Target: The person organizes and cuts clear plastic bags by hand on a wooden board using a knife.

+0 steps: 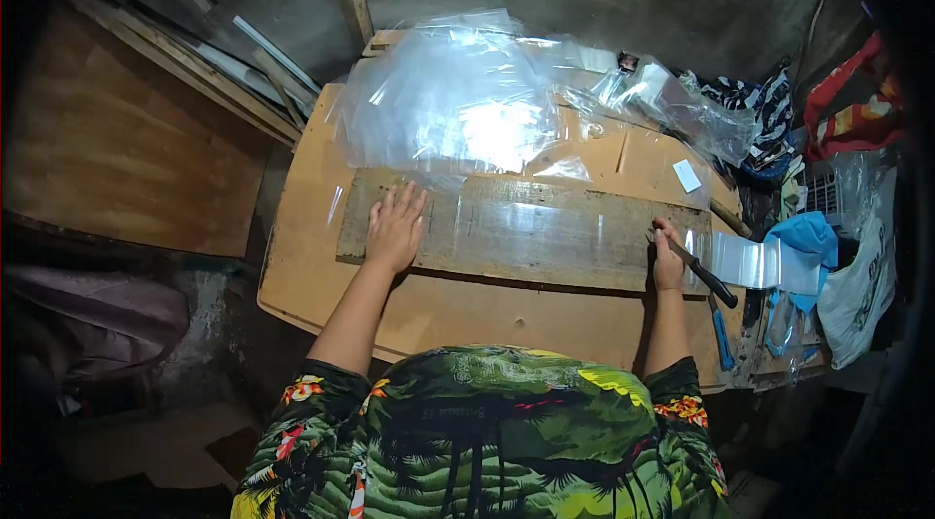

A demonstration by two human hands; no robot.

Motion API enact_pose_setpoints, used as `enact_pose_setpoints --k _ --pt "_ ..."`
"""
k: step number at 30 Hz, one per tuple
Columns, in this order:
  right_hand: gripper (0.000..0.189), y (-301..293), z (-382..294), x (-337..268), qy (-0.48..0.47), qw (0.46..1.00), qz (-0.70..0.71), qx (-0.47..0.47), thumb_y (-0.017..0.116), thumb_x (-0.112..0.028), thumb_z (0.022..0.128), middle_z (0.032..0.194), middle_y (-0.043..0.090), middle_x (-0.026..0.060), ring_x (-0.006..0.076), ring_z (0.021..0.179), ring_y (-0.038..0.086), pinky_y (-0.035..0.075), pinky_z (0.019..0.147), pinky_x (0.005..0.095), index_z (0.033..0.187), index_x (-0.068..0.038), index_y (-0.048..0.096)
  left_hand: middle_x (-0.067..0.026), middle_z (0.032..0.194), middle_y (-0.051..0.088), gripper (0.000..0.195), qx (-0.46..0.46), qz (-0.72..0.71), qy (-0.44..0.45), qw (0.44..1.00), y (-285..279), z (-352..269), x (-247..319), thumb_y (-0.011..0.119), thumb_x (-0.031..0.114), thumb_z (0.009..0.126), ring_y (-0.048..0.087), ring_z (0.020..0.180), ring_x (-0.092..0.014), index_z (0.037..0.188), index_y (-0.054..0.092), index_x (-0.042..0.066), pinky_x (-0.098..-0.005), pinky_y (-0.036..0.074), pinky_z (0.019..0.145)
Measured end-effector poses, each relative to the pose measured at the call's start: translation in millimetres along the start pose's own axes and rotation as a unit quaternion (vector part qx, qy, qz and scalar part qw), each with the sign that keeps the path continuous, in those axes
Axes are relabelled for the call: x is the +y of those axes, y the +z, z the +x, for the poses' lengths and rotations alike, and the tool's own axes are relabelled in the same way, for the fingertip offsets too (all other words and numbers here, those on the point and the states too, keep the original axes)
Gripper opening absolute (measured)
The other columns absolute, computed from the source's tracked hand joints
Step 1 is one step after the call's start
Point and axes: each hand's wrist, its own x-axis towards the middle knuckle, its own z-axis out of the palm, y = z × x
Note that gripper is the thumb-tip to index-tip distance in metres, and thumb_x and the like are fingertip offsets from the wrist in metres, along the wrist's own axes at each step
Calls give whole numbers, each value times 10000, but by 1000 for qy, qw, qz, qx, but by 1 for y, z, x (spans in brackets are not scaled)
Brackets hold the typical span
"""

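My left hand point(395, 230) lies palm down, fingers slightly spread, on the left end of a long wooden board point(511, 263). Clear plastic film point(537, 219) stretches over the board, and a shiny strip of it point(745, 261) runs past the right end. At that end my right hand point(668, 260) grips a knife point(712, 284) with a black handle, which points down to the right. Its blade is mostly hidden by the fingers. Behind the board a large heap of clear plastic sheets point(445, 103) spreads out, glaring under the light.
The board rests on a wooden table point(467, 314). A blue-handled tool point(722, 340) lies at the right, near blue cloth-like material point(807, 238) and a white sack point(862, 285). A small white card point(686, 176) lies behind the board. Wooden planks point(197, 73) lean at the left.
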Motion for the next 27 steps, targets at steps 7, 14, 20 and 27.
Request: enact_pose_setpoints --k 7,14,20,27 --pt "152 3 -4 0 -4 1000 -2 -3 469 -103 767 978 541 148 226 918 494 358 822 310 755 40 518 -40 1310 235 428 14 -5 -3 1000 2 -6 -7 385 201 805 209 1196 -278 1227 323 166 -417 172 956" --pt "140 5 -4 -10 7 1000 6 20 477 -90 757 960 552 140 213 897 504 373 797 300 738 44 514 -41 1317 220 447 1 5 -3 1000 1 -1 -6 390 205 800 199 1200 -277 1237 306 166 -424 179 951" --pt "140 -1 -3 0 -36 999 -6 17 488 -90 749 928 564 119 195 863 513 387 763 283 785 35 540 -38 1322 209 457 3 22 0 1000 -2 -2 -6 390 206 799 190 1204 -270 1244 292 170 -424 181 949" --pt "143 -15 -1 -7 26 999 -1 20 494 -100 743 905 570 109 189 862 512 383 772 286 800 20 546 -52 1320 210 457 -8 28 1 1000 0 -2 -3 372 177 804 178 1209 -273 1251 280 150 -425 166 954"
